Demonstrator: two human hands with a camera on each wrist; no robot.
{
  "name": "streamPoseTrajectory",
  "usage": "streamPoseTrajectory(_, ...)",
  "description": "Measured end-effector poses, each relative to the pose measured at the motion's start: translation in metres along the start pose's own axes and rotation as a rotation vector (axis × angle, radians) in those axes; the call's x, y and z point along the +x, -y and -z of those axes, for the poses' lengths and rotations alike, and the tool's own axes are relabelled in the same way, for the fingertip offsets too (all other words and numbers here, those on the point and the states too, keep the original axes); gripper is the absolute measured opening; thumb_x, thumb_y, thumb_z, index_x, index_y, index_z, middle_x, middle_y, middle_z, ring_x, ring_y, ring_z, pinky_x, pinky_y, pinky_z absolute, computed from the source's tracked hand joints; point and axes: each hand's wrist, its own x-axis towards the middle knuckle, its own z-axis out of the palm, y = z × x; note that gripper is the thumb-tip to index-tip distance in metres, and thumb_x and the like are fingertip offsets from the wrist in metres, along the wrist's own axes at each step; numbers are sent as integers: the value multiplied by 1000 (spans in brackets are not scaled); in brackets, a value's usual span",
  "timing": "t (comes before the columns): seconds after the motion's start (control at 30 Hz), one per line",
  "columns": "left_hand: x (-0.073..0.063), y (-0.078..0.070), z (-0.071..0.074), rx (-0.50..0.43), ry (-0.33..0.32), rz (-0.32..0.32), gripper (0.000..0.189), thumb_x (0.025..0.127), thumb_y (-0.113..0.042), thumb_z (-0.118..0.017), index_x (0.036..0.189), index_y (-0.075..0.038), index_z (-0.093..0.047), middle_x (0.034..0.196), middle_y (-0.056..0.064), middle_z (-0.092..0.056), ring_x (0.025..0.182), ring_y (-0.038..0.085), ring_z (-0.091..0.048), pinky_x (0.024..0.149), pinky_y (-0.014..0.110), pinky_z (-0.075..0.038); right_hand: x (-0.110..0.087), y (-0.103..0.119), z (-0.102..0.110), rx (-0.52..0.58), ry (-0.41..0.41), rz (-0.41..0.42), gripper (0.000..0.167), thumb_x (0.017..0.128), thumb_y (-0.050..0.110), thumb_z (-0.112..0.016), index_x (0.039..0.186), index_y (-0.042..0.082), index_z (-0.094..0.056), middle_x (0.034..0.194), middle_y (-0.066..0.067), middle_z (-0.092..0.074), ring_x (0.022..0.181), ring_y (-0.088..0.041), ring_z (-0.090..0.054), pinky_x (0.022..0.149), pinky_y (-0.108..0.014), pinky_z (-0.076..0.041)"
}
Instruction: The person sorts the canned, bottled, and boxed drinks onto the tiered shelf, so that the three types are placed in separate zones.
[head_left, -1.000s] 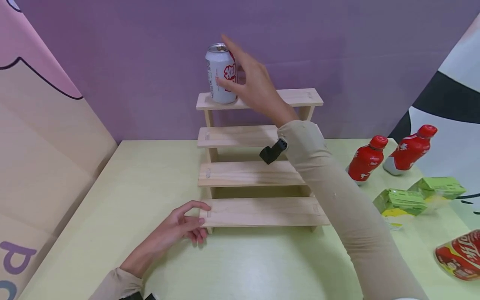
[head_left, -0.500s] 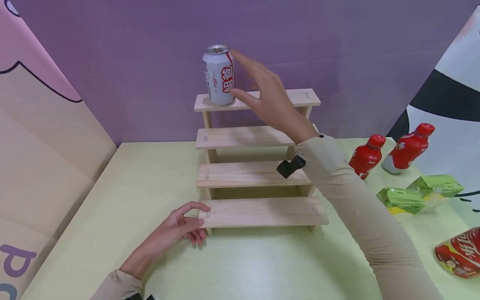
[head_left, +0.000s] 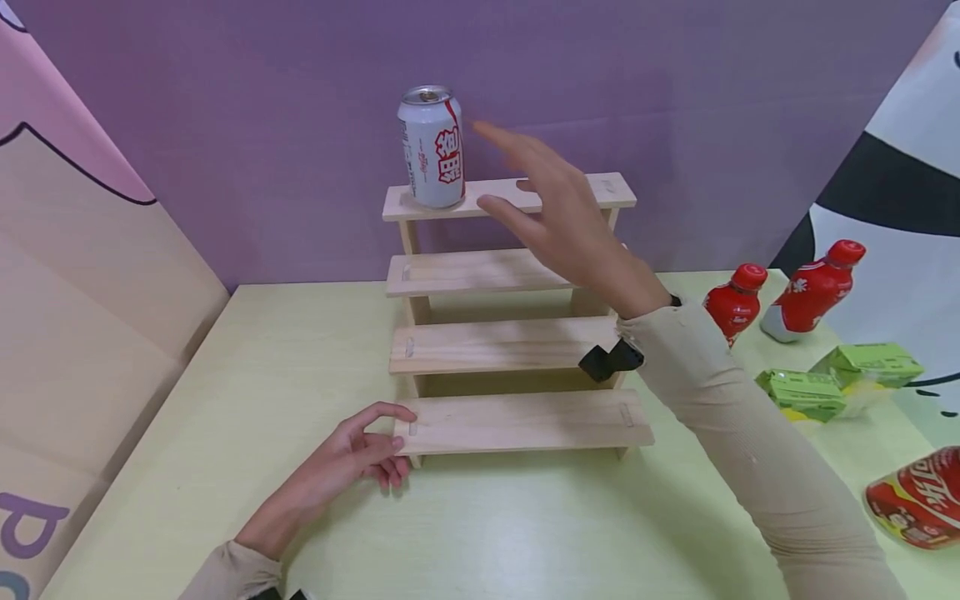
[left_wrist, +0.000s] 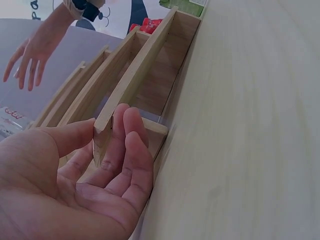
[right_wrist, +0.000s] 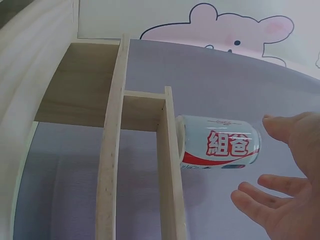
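A white soda can (head_left: 432, 150) with red lettering stands upright at the left end of the top step of a wooden tiered shelf (head_left: 517, 421). My right hand (head_left: 558, 208) hovers to the right of the can, fingers spread and apart from it. In the right wrist view the can (right_wrist: 220, 142) shows sideways, with the thumb and fingers short of it. At the shelf's lowest step, my left hand (head_left: 348, 458) pinches the left end of the board. The left wrist view has the thumb on one face of that board (left_wrist: 107, 117) and curled fingers on the other.
To the right on the pale table (head_left: 300, 375) are two red bottles (head_left: 813, 292), one partly behind the right sleeve. Two green cartons (head_left: 870, 365) lie nearer, and a red can (head_left: 918, 500) sits by the right edge. A purple backdrop (head_left: 300, 150) rises behind the shelf.
My right hand has let go of the white can and drawn back to the right and down. The can stays on the top step. My left hand keeps its place on the lowest board.
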Motion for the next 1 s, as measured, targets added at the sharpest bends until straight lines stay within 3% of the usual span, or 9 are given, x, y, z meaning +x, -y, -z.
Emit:
streamPoseTrajectory(0.57, 0, -1, -1, -3, -9, 18, 37, 103, -19, -57, 138, -10, -47, 88, 21, -69, 73, 24, -65, 68, 34, -56, -44, 11, 21, -70, -68, 80, 60, 94, 17, -71, 149, 19, -46, 148, 3, -49, 123, -19, -53, 99, -38, -49)
streamPoseTrajectory(0.77, 0, -2, -1, -7, -10, 25, 37, 103, -18, -57, 138, -10, -47, 90, 26, -68, 73, 25, -66, 68, 34, -57, -60, 14, 35, -129, -46, 61, 61, 93, 14, -71, 149, 20, -47, 148, 4, -49, 135, -16, -46, 102, -43, -48)
streamPoseTrajectory(1.0, 0, -2, -2, -3, -10, 25, 38, 102, -18, -58, 138, -10, -47, 90, 26, -67, 73, 25, -66, 68, 34, -57, -81, 15, 49, -185, -46, 36, 65, 89, 11, -74, 148, 20, -48, 149, -3, -48, 134, -22, -47, 103, -52, -46)
